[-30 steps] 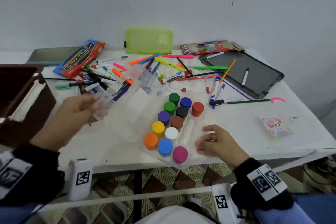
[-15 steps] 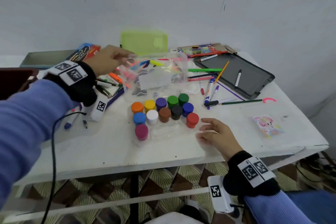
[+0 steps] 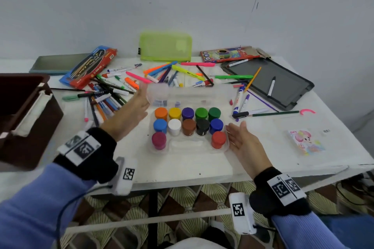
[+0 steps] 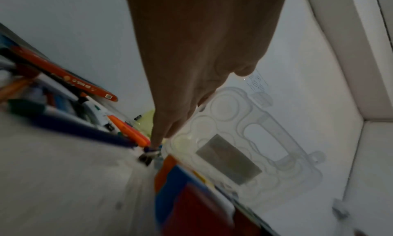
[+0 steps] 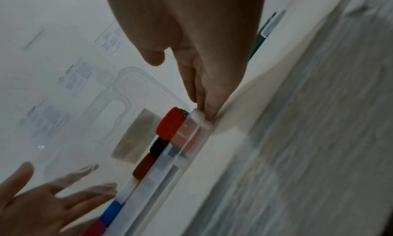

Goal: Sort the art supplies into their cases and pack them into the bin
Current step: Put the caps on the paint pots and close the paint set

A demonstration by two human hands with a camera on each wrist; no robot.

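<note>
A clear plastic paint case point(image 3: 188, 145) lies mid-table, filled with several paint pots point(image 3: 188, 123) with coloured lids. Its transparent lid point(image 3: 188, 95) stands tilted up from the far edge. My left hand point(image 3: 141, 99) is open, its straight fingers against the lid's left end; the left wrist view shows the fingers point(image 4: 165, 130) lying along the clear lid point(image 4: 244, 138). My right hand point(image 3: 236, 133) is open too, palm facing the case's right side. In the right wrist view its fingertips point(image 5: 208, 112) touch the case rim beside the red pot point(image 5: 170, 123).
A brown bin point(image 3: 26, 119) stands at the left table edge. Loose markers and pens point(image 3: 113, 91) lie behind the case, with a green pouch point(image 3: 166, 46), a red-blue pack point(image 3: 91, 66), a pencil box point(image 3: 226, 54), a dark tablet point(image 3: 269, 83) and a sticker packet point(image 3: 305, 141).
My left hand came back from the far side to the lid's left end, and the lid now tilts lower. My right hand uncurled and stands flat at the case's right side.
</note>
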